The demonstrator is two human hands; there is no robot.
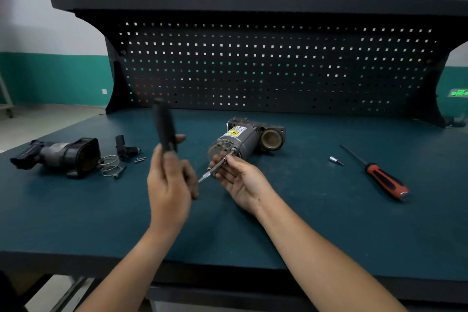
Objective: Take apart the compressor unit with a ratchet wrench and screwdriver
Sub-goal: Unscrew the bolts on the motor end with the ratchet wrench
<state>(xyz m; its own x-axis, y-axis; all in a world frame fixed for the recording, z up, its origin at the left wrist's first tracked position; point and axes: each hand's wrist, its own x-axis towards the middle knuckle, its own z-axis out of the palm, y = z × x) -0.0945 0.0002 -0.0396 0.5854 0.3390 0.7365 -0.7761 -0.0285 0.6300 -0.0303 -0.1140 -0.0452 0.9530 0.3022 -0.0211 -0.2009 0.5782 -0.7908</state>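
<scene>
Both forearms reach in over the near edge of the bench (76,223). The left hand (172,185) has its fingers curled round the lower end of the wrench (163,126), whose black handle stands nearly upright above the knuckles (it is blurred). The right hand (239,177) lies palm up just beside it, with thumb and fingertips pinching a thin metal extension (211,172). This bar slants from its knurled end by the left hand's fingers up to the end face of the compressor (243,138). Whether it joins the wrench cannot be told.

The compressor lies on its side on the bench, directly beyond the right hand and touching its fingertips, yellow label upward.

To the right, well apart from the hands, lie a small socket (335,159) and a red-and-black screwdriver (379,175). To the left are screws (140,159), a wire spring (110,163) and a dark housing (58,157). A pegboard (253,66) stands behind.
</scene>
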